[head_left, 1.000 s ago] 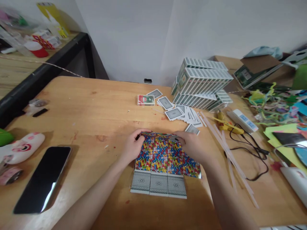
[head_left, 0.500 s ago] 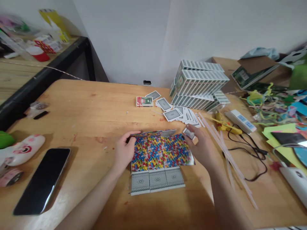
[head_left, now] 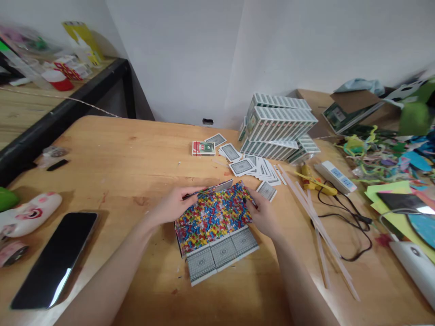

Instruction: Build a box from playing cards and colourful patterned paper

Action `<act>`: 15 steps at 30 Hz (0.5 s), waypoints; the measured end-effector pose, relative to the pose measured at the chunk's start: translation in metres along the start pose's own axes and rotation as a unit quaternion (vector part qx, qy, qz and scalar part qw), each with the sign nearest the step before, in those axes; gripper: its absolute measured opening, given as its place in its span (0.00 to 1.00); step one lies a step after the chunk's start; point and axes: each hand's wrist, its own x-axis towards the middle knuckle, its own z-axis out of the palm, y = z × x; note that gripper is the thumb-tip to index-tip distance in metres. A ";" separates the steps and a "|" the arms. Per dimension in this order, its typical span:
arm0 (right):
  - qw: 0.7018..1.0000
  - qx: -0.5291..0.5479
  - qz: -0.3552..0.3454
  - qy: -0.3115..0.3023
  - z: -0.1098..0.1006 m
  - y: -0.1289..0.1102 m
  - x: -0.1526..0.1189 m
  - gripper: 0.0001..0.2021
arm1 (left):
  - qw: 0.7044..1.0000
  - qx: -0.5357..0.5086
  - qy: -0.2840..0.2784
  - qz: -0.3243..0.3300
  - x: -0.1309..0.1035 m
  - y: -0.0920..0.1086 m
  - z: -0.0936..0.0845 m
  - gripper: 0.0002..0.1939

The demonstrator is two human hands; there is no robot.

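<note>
No words or numbers legible anywhere. Small red-and-green card pack (head_left: pixel 203 148) near far edge of bench (head_left: pixel 118 149): printed label, lettering too small. Striped boxes (head_left: pixel 282 124) stacked toward far right corner: small red marks, unreadable. Open carton (head_left: pixel 340 113) by that corner: pale label on dark green print, blurred. White device (head_left: pixel 413 267) at right edge: dark oval mark, can't make out. Red-and-white boxes (head_left: pixel 73 68) on side table (head_left: pixel 30 102), beyond bench's far left corner: print blurred.

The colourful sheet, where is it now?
In the head view, the colourful sheet is below the middle, between the left hand and the right hand, with the row of gray cards along its near edge.
</note>
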 end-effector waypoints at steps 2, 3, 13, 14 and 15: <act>1.000 -0.013 -0.010 -0.018 0.000 -0.003 0.002 0.21 | 1.000 0.019 0.002 0.003 0.001 -0.006 0.002 0.20; 0.999 -0.022 -0.011 -0.020 0.000 -0.004 0.002 0.21 | 1.000 0.029 0.006 0.009 0.001 -0.008 0.003 0.19; 0.995 -0.099 -0.013 -0.001 0.008 -0.015 0.007 0.22 | 0.997 0.039 0.070 0.004 0.000 -0.003 0.007 0.18; 0.994 -0.106 -0.015 0.001 0.008 -0.016 0.009 0.23 | 0.995 0.027 0.094 -0.002 -0.001 -0.003 0.009 0.18; 0.994 -0.109 -0.017 0.003 0.009 -0.017 0.012 0.23 | 0.993 0.004 0.120 -0.007 -0.001 -0.003 0.010 0.19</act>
